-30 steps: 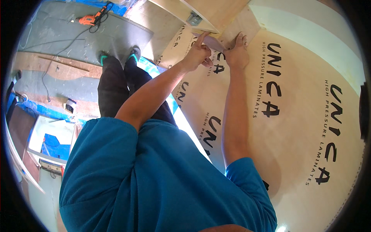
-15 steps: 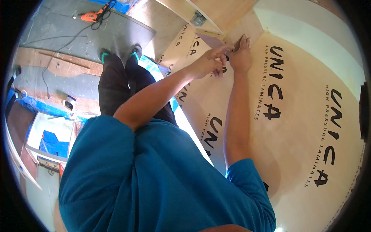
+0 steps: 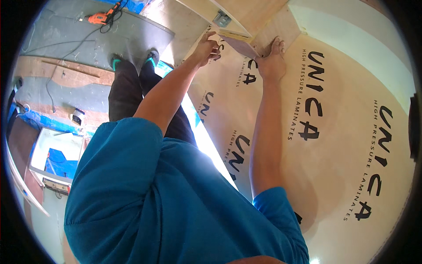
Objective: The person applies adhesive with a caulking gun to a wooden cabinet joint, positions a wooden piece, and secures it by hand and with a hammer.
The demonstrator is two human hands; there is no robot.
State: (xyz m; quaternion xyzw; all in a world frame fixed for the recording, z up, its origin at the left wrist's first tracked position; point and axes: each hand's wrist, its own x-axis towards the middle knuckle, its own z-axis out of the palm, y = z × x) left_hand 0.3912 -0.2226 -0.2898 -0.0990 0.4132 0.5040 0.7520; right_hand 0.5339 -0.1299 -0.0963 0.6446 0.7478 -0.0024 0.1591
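Note:
My right hand [image 3: 271, 64] lies flat against a pale wooden panel [image 3: 265, 36] at the end of a wooden cabinet [image 3: 239, 15], its fingers stretched out along the surface. Off to the left, my left hand [image 3: 205, 51] hangs near the cabinet's lower edge with its fingers apart and loosely bent. Nothing shows in it; whether a fingertip touches the edge I cannot tell. Below both hands spreads a large cream sheet [image 3: 281, 185] printed with black lettering. A metal fitting [image 3: 221, 18] sits inside the cabinet's frame.
An orange corded power tool [image 3: 101, 17] lies on a grey board [image 3: 145, 28] at the upper left, its cable trailing across the floor. A white open box [image 3: 37, 156] with blue material inside stands at the left. A pale curved wall [image 3: 347, 39] borders the sheet at the upper right.
My left hand has moved left, away from my right hand, to beside the cabinet's lower edge. My right hand remains on the panel. The view has shifted slightly.

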